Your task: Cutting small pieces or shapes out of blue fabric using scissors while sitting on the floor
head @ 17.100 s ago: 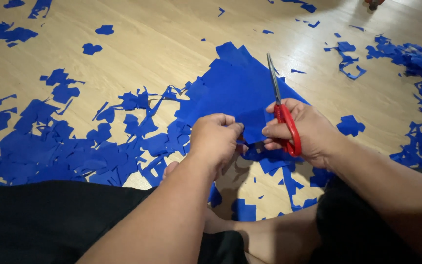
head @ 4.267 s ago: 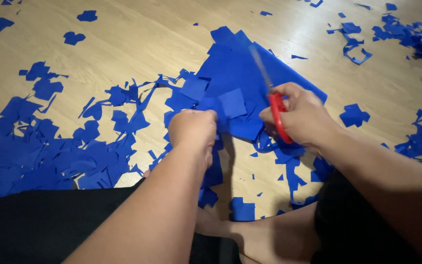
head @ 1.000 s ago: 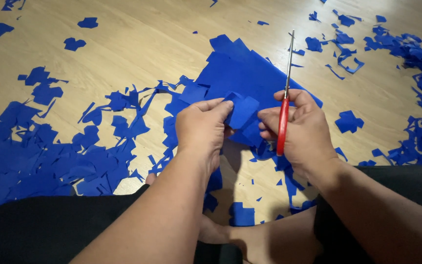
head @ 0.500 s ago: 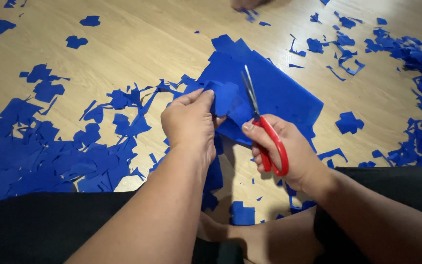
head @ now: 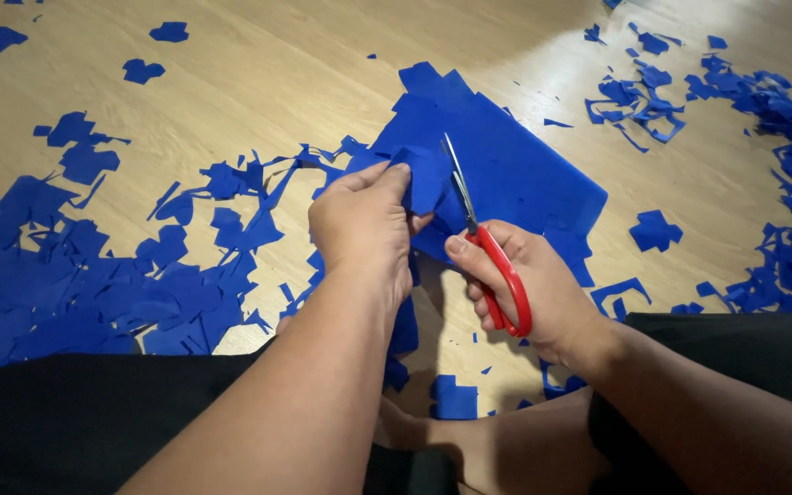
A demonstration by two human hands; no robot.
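Observation:
My left hand point(head: 364, 225) pinches a small piece of blue paper point(head: 425, 179) and holds it up above the floor. My right hand point(head: 529, 289) grips red-handled scissors point(head: 483, 243), whose metal blades point up and away and lie against the right edge of that piece. Under both hands lies a stack of larger blue paper sheets point(head: 524, 170) on the wooden floor point(head: 258, 82).
Blue paper scraps point(head: 93, 275) cover the floor at the left, and more scraps point(head: 763, 101) lie at the far right. My legs in black clothing point(head: 75, 422) fill the bottom edge. A cut blue shape point(head: 654, 229) lies right of the stack.
Over the last second my right hand has swung the scissors from upright beside the paper to blades against the held piece. My left hand has kept hold of the blue piece.

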